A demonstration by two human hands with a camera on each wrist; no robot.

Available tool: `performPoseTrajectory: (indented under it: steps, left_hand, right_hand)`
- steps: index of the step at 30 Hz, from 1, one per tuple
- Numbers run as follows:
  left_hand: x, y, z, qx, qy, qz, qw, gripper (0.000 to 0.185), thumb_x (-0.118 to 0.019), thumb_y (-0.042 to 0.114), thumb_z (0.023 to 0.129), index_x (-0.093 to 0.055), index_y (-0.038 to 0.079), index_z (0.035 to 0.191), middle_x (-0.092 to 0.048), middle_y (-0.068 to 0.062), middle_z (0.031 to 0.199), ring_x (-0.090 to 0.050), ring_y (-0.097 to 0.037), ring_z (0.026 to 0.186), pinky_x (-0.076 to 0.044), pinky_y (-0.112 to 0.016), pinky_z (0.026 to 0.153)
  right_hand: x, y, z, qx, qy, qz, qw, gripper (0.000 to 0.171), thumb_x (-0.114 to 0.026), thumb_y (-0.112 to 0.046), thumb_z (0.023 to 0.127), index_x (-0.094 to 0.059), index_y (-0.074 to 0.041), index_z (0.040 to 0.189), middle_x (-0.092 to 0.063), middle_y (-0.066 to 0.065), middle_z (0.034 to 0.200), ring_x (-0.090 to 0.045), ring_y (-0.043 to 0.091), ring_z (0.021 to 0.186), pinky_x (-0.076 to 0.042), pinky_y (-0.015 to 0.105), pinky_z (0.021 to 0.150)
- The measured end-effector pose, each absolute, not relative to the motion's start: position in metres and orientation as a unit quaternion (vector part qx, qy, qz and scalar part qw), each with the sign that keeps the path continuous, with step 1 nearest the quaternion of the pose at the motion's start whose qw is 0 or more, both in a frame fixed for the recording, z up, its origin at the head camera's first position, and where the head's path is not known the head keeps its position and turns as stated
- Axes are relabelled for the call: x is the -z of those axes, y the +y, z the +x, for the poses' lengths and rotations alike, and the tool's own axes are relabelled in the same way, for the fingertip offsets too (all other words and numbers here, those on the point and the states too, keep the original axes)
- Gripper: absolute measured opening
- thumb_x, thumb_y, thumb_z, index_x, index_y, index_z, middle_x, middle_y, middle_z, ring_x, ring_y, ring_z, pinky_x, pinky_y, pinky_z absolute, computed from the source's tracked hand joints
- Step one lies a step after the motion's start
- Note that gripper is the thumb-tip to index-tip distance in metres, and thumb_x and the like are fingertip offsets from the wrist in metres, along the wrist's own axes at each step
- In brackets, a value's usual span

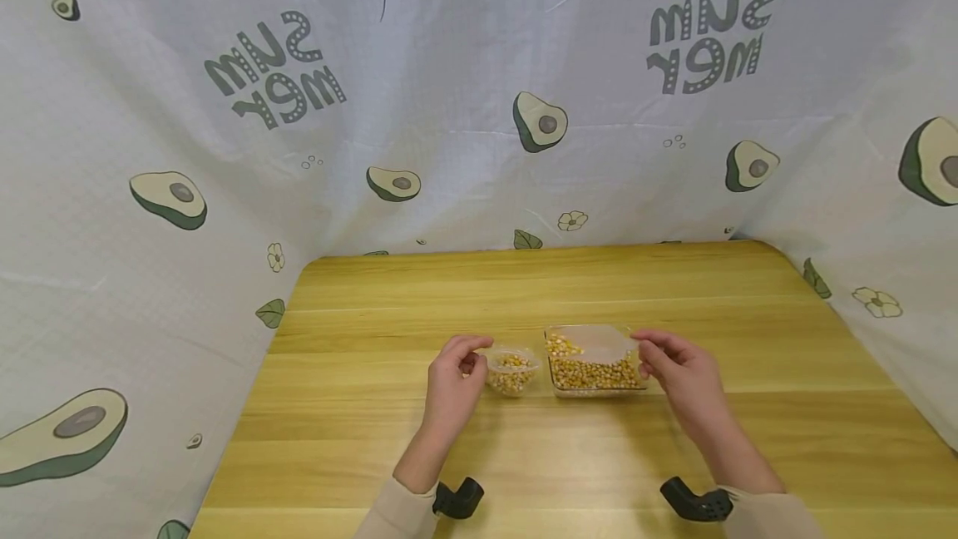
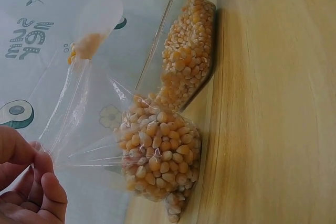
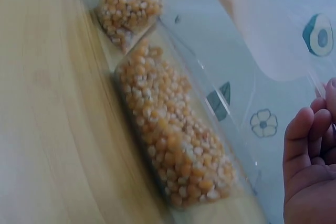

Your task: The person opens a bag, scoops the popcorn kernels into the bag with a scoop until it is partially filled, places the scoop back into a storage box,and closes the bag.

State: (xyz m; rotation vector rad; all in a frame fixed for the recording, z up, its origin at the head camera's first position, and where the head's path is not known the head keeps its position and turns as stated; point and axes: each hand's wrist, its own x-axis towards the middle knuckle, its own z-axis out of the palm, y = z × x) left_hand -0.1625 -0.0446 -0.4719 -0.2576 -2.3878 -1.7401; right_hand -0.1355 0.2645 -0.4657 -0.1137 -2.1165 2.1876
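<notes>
On the wooden table (image 1: 359, 406) stands a small clear plastic bag (image 1: 511, 373) (image 2: 160, 156) full of yellow corn kernels. My left hand (image 1: 456, 364) (image 2: 31, 192) pinches the film at its mouth. Right of it sits a clear rectangular container (image 1: 595, 374) (image 2: 189, 51) (image 3: 173, 135), also filled with kernels. Over that container my right hand (image 1: 674, 364) (image 3: 310, 166) holds a translucent white scoop (image 1: 602, 343) (image 2: 100, 14) (image 3: 268, 35), which carries a few kernels. The small bag (image 3: 126, 6) shows beyond the container in the right wrist view.
A white cloth (image 1: 464, 106) printed with avocados hangs round the table's back, left and right sides. Black wrist mounts (image 1: 458, 499) sit at the near edge. Bare wood lies around the bag and the container.
</notes>
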Motion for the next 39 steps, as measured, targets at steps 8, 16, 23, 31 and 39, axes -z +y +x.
performPoseTrajectory:
  steps: [8,16,23,31,39]
  left_hand:
    - [0.472,-0.046,-0.163,0.583,-0.803,-0.087,0.083,0.027,-0.057,-0.003,0.093,-0.076,0.009,0.109,-0.07,-0.005,0.109,-0.058,-0.009,0.079,-0.051,-0.019,0.069]
    - [0.472,-0.048,-0.163,0.579,-0.808,-0.087,0.072,0.027,-0.057,0.0,0.094,-0.075,0.01,0.111,-0.069,-0.002,0.11,-0.057,-0.008,0.08,-0.051,-0.019,0.07]
    - [0.473,-0.049,-0.163,0.579,-0.807,-0.089,0.076,0.027,-0.057,-0.001,0.093,-0.075,0.009,0.111,-0.07,-0.003,0.109,-0.058,-0.008,0.08,-0.051,-0.019,0.07]
    - [0.472,-0.047,-0.163,0.584,-0.803,-0.091,0.08,0.028,-0.058,-0.004,0.092,-0.075,0.008,0.109,-0.07,-0.006,0.107,-0.059,-0.01,0.08,-0.051,-0.019,0.069]
    - [0.472,-0.047,-0.163,0.585,-0.802,-0.087,0.083,0.027,-0.058,-0.005,0.092,-0.075,0.007,0.109,-0.07,-0.006,0.107,-0.058,-0.009,0.079,-0.05,-0.018,0.069]
  right_hand:
    - [0.454,0.247,-0.14,-0.671,-0.739,-0.037,0.037,0.029,-0.062,-0.023,0.099,-0.068,-0.001,0.117,-0.063,-0.005,0.087,-0.059,0.014,0.07,-0.055,0.026,0.066]
    - [0.45,0.231,-0.147,-0.636,-0.77,-0.019,0.043,0.032,-0.062,-0.022,0.099,-0.066,0.004,0.117,-0.061,-0.004,0.076,-0.056,0.015,0.068,-0.054,0.029,0.062]
    - [0.448,0.222,-0.149,-0.61,-0.791,-0.008,0.046,0.032,-0.062,-0.023,0.1,-0.066,0.004,0.117,-0.06,0.0,0.077,-0.057,0.016,0.068,-0.054,0.03,0.063]
    - [0.446,0.214,-0.152,-0.594,-0.803,0.002,0.053,0.029,-0.062,-0.022,0.099,-0.068,0.001,0.115,-0.063,0.001,0.086,-0.058,0.014,0.068,-0.055,0.03,0.063]
    - [0.439,0.207,-0.153,-0.555,-0.828,0.028,0.08,0.021,-0.064,-0.022,0.098,-0.072,-0.006,0.11,-0.062,0.0,0.078,-0.058,0.015,0.066,-0.049,0.028,0.054]
